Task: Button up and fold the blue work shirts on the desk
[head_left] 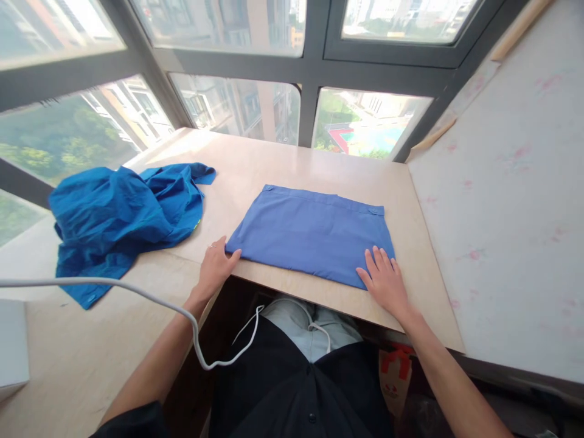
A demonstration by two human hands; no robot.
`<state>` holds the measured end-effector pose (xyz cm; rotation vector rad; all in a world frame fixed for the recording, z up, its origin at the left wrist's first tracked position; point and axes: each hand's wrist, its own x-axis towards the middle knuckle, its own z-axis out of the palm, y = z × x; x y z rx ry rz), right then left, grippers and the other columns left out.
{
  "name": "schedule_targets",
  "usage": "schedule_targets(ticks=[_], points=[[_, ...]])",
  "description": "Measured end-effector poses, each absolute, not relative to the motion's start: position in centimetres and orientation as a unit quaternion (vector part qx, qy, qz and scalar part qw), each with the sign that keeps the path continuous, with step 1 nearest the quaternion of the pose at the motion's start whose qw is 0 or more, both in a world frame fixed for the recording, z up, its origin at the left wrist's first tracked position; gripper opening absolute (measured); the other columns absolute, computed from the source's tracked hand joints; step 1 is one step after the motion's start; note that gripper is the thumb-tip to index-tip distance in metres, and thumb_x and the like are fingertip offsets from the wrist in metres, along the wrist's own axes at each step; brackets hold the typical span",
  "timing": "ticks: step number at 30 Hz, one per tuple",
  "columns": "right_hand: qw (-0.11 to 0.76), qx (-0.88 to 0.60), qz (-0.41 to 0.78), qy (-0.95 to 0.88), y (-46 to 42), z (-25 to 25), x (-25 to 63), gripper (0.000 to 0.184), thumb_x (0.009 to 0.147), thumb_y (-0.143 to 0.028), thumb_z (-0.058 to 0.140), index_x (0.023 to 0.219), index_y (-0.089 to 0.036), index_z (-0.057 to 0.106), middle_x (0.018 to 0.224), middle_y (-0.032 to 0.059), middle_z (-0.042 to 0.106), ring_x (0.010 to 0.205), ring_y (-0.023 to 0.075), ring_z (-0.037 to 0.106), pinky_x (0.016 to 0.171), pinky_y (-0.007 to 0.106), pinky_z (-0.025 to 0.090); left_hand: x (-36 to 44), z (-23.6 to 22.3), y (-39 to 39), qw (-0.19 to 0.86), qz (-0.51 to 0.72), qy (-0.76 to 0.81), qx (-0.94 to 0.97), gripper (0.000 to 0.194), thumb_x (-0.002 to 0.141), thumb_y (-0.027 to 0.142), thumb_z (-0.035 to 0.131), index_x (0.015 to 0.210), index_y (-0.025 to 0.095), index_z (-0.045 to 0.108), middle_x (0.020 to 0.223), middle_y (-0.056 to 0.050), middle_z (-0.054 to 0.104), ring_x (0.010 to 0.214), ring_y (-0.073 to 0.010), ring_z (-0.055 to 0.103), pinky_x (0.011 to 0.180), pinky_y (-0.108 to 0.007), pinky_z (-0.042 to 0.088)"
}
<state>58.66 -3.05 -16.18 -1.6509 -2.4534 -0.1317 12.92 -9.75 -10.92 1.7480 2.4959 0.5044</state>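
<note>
A blue garment (310,231) lies folded into a flat, neat shape on the wooden tabletop. Along its far edge runs a band with a small buttoned tab near each end. My left hand (216,265), with a ring on one finger, rests at the near left corner, its thumb apart from the fingers at the cloth's edge. Flat on the near right corner lies my right hand (385,281), fingers spread over the fabric. A second, brighter blue garment (123,213) sits crumpled at the left, apart from both hands.
A white cable (137,290) crosses my left forearm and hangs down over my lap. At the left edge stands a white box (13,344). Windows (237,106) border the table's far side, and a flower-patterned wall (502,182) its right. A paper bag (395,380) is below the table.
</note>
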Motion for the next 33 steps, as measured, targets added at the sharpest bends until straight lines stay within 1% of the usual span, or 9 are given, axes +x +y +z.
schedule_targets(ticks=[9, 12, 14, 17, 21, 23, 27, 30, 33], points=[[0.095, -0.556, -0.022, -0.826, -2.5, -17.1, 59.6, 0.073, 0.098, -0.056, 0.021, 0.147, -0.007, 0.044, 0.156, 0.0203, 0.033, 0.146, 0.0349, 0.028, 0.115, 0.058, 0.026, 11.0, -10.3, -9.6, 0.232, 0.361, 0.824, 0.370, 0.069, 0.074, 0.042, 0.070, 0.132, 0.009, 0.052, 0.095, -0.008, 0.065, 0.084, -0.0217, 0.065, 0.077, -0.034, 0.053], [0.091, -0.559, 0.003, -0.824, -2.1, -17.5, 60.3, 0.077, 0.096, -0.061, 0.021, 0.146, -0.009, 0.046, 0.156, 0.0191, 0.034, 0.146, 0.0351, 0.029, 0.114, 0.059, 0.027, 11.5, -9.8, -9.7, 0.293, 0.468, 0.779, 0.296, 0.072, 0.070, 0.031, 0.076, 0.133, 0.011, 0.048, 0.107, -0.011, 0.060, 0.077, -0.0170, 0.064, 0.065, -0.030, 0.055], [0.085, -0.562, 0.026, -0.823, -1.5, -17.8, 60.8, 0.079, 0.094, -0.064, 0.022, 0.146, -0.010, 0.047, 0.157, 0.0181, 0.033, 0.145, 0.0352, 0.030, 0.114, 0.059, 0.029, 11.9, -9.3, -9.7, 0.333, 0.550, 0.733, 0.222, 0.073, 0.066, 0.021, 0.079, 0.130, 0.013, 0.046, 0.116, -0.013, 0.056, 0.078, -0.0154, 0.065, 0.064, -0.031, 0.057], [0.072, -0.570, 0.065, -0.816, -0.5, -18.0, 61.5, 0.081, 0.091, -0.068, 0.030, 0.145, -0.011, 0.048, 0.157, 0.0180, 0.033, 0.145, 0.0360, 0.031, 0.112, 0.058, 0.034, 12.4, -8.7, -9.5, 0.404, 0.653, 0.633, 0.100, 0.054, 0.065, 0.006, 0.075, 0.113, 0.012, 0.051, 0.106, -0.011, 0.060, 0.081, -0.0154, 0.067, 0.074, -0.032, 0.059], [0.067, -0.596, 0.112, -0.792, 0.9, -17.1, 61.2, 0.080, 0.084, -0.069, 0.042, 0.137, -0.011, 0.056, 0.152, 0.0202, 0.041, 0.141, 0.0377, 0.038, 0.110, 0.057, 0.038, 12.9, -8.1, -9.2, 0.505, 0.676, 0.538, 0.008, 0.017, 0.072, 0.005, 0.068, 0.086, 0.010, 0.060, 0.088, -0.011, 0.067, 0.081, -0.0160, 0.068, 0.080, -0.028, 0.058], [0.075, -0.602, 0.134, -0.784, 1.4, -16.0, 60.1, 0.079, 0.083, -0.068, 0.045, 0.135, -0.011, 0.059, 0.149, 0.0199, 0.045, 0.139, 0.0367, 0.042, 0.111, 0.055, 0.038, 13.1, -8.0, -9.0, 0.520, 0.666, 0.535, 0.013, 0.018, 0.072, 0.006, 0.071, 0.088, 0.008, 0.064, 0.095, -0.014, 0.069, 0.085, -0.0172, 0.069, 0.079, -0.027, 0.057], [0.104, -0.570, 0.183, -0.794, 2.0, -13.4, 56.5, 0.076, 0.084, -0.067, 0.048, 0.135, -0.013, 0.059, 0.146, 0.0166, 0.049, 0.137, 0.0332, 0.046, 0.114, 0.050, 0.039, 14.2, -8.4, -8.6, 0.469, 0.681, 0.560, 0.054, 0.045, 0.064, 0.001, 0.078, 0.106, 0.009, 0.062, 0.116, -0.014, 0.066, 0.085, -0.0144, 0.067, 0.071, -0.024, 0.055], [0.128, -0.528, 0.216, -0.811, 2.4, -11.7, 53.3, 0.070, 0.085, -0.066, 0.051, 0.132, -0.016, 0.062, 0.142, 0.0141, 0.055, 0.133, 0.0321, 0.051, 0.112, 0.049, 0.041, 15.3, -9.1, -8.1, 0.425, 0.712, 0.559, 0.015, 0.059, 0.060, -0.004, 0.078, 0.112, 0.012, 0.058, 0.115, -0.011, 0.065, 0.082, -0.0119, 0.066, 0.071, -0.023, 0.053], [0.138, -0.490, 0.237, -0.827, 3.0, -10.2, 50.0, 0.067, 0.087, -0.065, 0.052, 0.133, -0.018, 0.062, 0.142, 0.0127, 0.054, 0.133, 0.0317, 0.050, 0.112, 0.050, 0.041, 16.5, -9.5, -7.8, 0.430, 0.716, 0.550, -0.006, 0.049, 0.064, 0.003, 0.080, 0.108, 0.011, 0.061, 0.105, -0.011, 0.069, 0.081, -0.0138, 0.068, 0.073, -0.024, 0.055]])
